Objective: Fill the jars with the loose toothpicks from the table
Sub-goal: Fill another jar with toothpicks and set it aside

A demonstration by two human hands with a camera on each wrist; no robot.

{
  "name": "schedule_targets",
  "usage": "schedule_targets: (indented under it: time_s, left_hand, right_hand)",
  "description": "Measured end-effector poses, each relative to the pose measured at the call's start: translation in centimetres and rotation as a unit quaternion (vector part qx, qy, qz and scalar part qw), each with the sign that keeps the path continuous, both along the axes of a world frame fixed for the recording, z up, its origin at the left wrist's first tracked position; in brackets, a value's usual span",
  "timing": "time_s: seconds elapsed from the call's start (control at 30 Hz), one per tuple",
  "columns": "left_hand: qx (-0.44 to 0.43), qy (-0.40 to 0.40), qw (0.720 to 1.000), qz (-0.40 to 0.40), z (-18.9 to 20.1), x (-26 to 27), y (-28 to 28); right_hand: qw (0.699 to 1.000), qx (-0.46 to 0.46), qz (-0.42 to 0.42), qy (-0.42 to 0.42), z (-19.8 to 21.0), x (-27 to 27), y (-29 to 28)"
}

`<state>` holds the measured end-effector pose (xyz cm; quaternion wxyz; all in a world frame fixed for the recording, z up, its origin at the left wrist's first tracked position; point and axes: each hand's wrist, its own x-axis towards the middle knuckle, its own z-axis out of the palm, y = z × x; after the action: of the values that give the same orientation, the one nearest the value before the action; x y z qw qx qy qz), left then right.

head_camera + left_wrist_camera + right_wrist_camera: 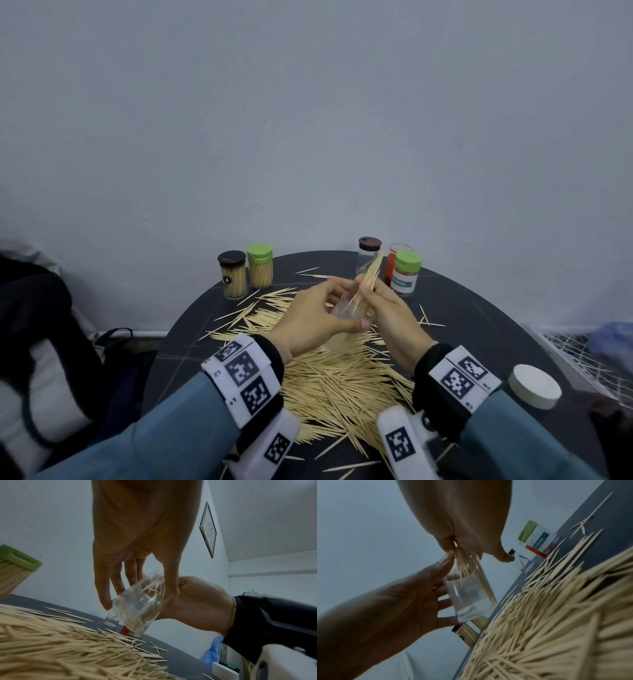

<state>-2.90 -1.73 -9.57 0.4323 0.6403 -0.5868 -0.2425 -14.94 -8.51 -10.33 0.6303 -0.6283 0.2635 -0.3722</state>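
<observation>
- On the round dark table (pixel 479 329), at its far left edge, stand two clear cylinders packed with pale wooden sticks: a dark-lidded jar (pixel 233 274) and, touching it, a green-lidded jar (pixel 260 270).
- Across the middle spreads a thick heap of loose toothpicks (pixel 342 380), thin, pointed and matte, with strays fanning outward.
- Above the heap, the left hand (pixel 308 318) curls its fingers and thumb around a smooth, see-through open jar (pixel 139 608), held tilted off the table with its mouth toward the other hand.
- Touching that jar's mouth, the right hand (pixel 390 315) pinches a tight bundle of toothpicks (pixel 368 284); their lower ends sit inside the jar, their upper ends stick out past the fingers.
- Behind the hands stand a brown-lidded clear jar (pixel 369 253), an open jar with a red label (pixel 394 260), possibly empty, and a green-lidded labelled jar (pixel 407 274).
- Near the right edge lies a white round lid (pixel 534 387).
</observation>
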Motion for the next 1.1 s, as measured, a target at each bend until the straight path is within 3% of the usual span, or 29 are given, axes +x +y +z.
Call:
schedule_targets:
  time_s: [0.63,0.87,1.0,1.1]
  left_hand:
    - [0.026,-0.012,0.999,0.026,0.5,0.4,0.6]
    - [0.019,-0.024,0.999,0.023,1.1,0.1,1.1]
    - [0.015,-0.019,1.000,0.019,1.4,-0.2,1.5]
    - [0.017,-0.013,1.000,0.008,1.6,-0.5,1.7]
  right_hand:
    - [0.997,-0.055,0.032,0.051,1.3,-1.2,0.1]
    - [0.982,-0.077,0.017,0.174,2.5,-5.0,-1.0]
    - [0.934,-0.129,0.066,0.326,3.1,-7.0,-0.2]
    - [0.849,-0.189,0.147,0.471,3.4,-8.4,1.5]
